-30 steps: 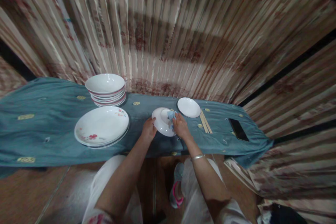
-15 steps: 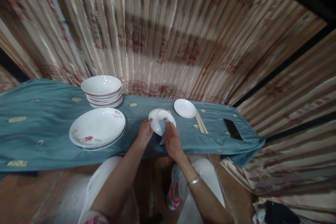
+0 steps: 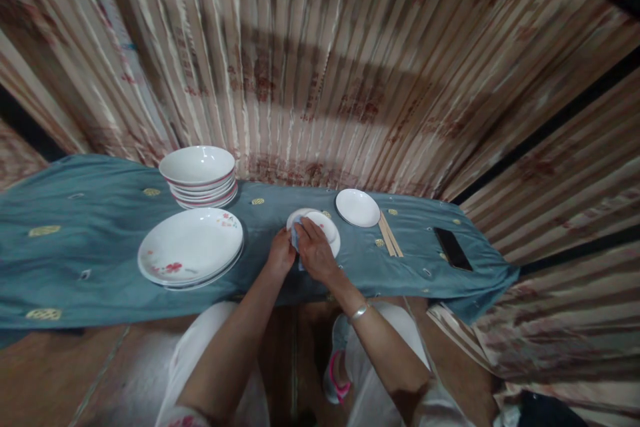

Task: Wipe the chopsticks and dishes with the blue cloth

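Observation:
My left hand (image 3: 283, 252) grips the near left edge of a small white plate (image 3: 326, 228), its fingers closed at the rim. In my right hand (image 3: 317, 253) is a bluish-grey cloth (image 3: 296, 235), pressed to the left part of the plate. That hand covers much of the plate's near side. A second white curved edge shows around the plate, but I cannot tell whether it is another plate underneath. Just right of my hands, a small white plate (image 3: 358, 207) lies flat beside wooden chopsticks (image 3: 390, 235).
Large flower-patterned plates (image 3: 193, 247) lie stacked at the left on the green tablecloth (image 3: 110, 240). Behind them stands a stack of white bowls (image 3: 197, 167) with red rims. A black phone (image 3: 453, 248) lies at the right. A pleated curtain (image 3: 300, 67) hangs behind the table.
My right hand has moved left across the plate with the cloth, now close to my left hand. The whole view has shifted slightly; the other dishes have stayed put.

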`<state>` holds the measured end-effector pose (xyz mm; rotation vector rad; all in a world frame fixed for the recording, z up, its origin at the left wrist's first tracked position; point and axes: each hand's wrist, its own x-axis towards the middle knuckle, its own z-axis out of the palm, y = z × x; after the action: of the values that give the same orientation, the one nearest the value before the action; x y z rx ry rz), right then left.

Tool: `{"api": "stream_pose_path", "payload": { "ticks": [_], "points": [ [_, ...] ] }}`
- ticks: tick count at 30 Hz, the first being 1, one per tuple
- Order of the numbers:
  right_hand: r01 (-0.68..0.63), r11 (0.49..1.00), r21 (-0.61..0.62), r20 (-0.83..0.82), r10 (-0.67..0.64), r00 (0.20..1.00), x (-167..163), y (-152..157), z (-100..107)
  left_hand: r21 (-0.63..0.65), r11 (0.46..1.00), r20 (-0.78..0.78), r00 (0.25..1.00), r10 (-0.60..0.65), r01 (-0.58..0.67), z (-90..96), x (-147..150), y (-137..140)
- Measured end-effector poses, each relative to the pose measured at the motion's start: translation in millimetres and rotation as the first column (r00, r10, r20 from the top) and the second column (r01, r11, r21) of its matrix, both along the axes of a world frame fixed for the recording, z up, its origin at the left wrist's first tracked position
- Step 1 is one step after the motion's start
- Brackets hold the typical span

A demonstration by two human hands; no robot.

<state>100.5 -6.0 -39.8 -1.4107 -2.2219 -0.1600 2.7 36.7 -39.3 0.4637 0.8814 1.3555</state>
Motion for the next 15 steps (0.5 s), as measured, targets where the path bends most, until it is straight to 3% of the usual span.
{"api": "stream_pose_path", "payload": {
  "ticks": [8, 15],
  "points": [
    [-0.034, 0.996, -0.083, 0.027, 0.036, 0.999, 1.8, 42.7, 20.9, -0.087, 0.996, 0.043, 0.999, -0.024, 0.027, -1.9, 0.0, 4.3],
    [-0.039, 0.992, -0.119, 0.016, 0.041, 0.999, 8.8, 79.9, 17.3, -0.116, 0.993, 0.04, 0.999, -0.02, 0.025, 1.1, -0.4, 4.1]
  ]
}}
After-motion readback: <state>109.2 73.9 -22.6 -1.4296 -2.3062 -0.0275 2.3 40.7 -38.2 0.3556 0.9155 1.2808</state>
